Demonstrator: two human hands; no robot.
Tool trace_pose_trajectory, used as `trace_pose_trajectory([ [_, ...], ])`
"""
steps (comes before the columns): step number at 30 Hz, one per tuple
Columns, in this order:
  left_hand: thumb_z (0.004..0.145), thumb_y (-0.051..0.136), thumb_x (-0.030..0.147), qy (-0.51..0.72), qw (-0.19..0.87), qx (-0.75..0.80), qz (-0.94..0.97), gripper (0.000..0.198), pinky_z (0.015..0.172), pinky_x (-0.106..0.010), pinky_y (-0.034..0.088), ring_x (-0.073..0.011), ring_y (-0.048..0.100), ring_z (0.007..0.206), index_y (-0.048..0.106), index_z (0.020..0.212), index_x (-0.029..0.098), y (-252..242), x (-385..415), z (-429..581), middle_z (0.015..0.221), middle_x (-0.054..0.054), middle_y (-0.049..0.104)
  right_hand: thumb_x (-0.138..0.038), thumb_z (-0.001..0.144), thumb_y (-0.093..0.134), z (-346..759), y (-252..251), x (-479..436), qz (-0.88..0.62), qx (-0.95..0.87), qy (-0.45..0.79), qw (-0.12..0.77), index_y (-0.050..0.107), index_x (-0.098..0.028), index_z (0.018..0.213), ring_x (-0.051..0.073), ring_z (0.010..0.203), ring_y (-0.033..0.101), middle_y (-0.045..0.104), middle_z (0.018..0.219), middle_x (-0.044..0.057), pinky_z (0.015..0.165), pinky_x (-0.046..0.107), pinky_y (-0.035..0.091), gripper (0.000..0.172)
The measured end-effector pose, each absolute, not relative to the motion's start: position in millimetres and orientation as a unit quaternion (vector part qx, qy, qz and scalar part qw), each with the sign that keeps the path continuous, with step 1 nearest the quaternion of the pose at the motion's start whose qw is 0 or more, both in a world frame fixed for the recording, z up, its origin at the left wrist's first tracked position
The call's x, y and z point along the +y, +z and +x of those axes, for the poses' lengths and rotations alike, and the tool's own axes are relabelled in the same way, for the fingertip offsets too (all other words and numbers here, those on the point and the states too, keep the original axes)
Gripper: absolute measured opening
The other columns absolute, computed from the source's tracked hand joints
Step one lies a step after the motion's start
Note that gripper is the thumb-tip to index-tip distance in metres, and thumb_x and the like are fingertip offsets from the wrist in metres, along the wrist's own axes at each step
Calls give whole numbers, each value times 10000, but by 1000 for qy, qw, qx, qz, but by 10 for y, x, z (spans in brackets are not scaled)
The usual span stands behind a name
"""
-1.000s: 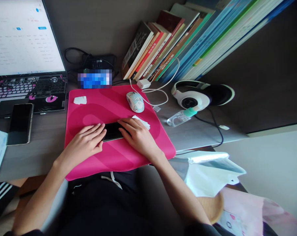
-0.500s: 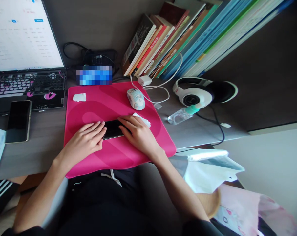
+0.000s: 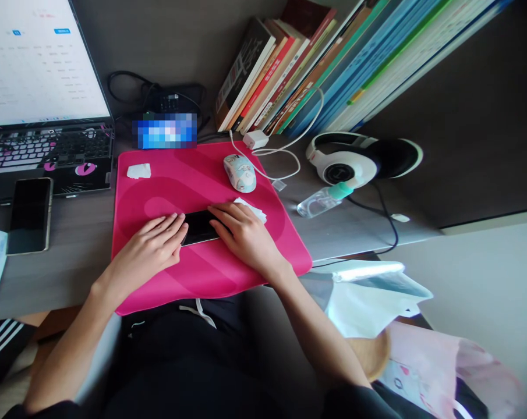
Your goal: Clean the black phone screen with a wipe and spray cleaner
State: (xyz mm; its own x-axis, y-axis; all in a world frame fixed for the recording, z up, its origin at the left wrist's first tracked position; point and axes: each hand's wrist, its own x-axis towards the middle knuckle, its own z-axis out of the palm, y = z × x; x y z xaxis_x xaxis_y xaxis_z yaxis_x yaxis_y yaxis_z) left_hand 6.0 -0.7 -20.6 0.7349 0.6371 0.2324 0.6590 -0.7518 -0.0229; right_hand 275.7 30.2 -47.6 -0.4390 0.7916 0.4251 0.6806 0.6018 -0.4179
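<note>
A black smartphone (image 3: 201, 227) lies flat, screen up, on a bright pink desk mat (image 3: 228, 273). Over its left end rests my left hand (image 3: 158, 243), fingers stretched out and lying close together. My right hand (image 3: 242, 235) covers the right end, with its fingers extended flat and the thumb near the screen's edge. Both ends of the phone are hidden beneath the hands. Just behind my right hand, a folded white tissue (image 3: 252, 210) pokes out. A second tissue (image 3: 138, 171) lies at the mat's upper left. The patterned mouse (image 3: 240, 173) sits farther back on the mat.
To the left are a laptop (image 3: 49, 145) and another phone (image 3: 29, 215). On the right lie a clear spray bottle (image 3: 318, 202), headphones (image 3: 350, 169) and a white cable with charger (image 3: 255, 139). Books (image 3: 267, 75) lean at the back. Bags (image 3: 368, 297) hang below the desk's right edge.
The view has shifted slightly, so everything sits a little higher and farther left in the picture. Both hands keep the same place on the phone.
</note>
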Motion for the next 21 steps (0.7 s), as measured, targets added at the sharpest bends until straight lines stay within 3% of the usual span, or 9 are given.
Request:
trace_pose_trajectory([
  [13, 1026, 503, 70, -132, 59, -351, -925, 519, 1241, -513, 506, -300, 602, 1457, 558, 1540, 113, -191, -17, 65, 1596, -180, 579, -399, 1156, 369, 2772, -460, 306, -438, -843, 94, 299, 709, -178, 1390, 293, 1174, 690, 759, 1331, 142, 1119, 503, 531, 468],
  [21, 1062, 411, 100, -167, -50, -447, -877, 485, 1136, -460, 582, -246, 712, 1316, 536, 1523, 190, -57, -26, 36, 1483, -116, 696, -535, 1149, 253, 2801, -500, 316, -460, -832, 95, 295, 452, -177, 1647, 325, 1275, 657, 727, 1362, 172, 1119, 527, 509, 644],
])
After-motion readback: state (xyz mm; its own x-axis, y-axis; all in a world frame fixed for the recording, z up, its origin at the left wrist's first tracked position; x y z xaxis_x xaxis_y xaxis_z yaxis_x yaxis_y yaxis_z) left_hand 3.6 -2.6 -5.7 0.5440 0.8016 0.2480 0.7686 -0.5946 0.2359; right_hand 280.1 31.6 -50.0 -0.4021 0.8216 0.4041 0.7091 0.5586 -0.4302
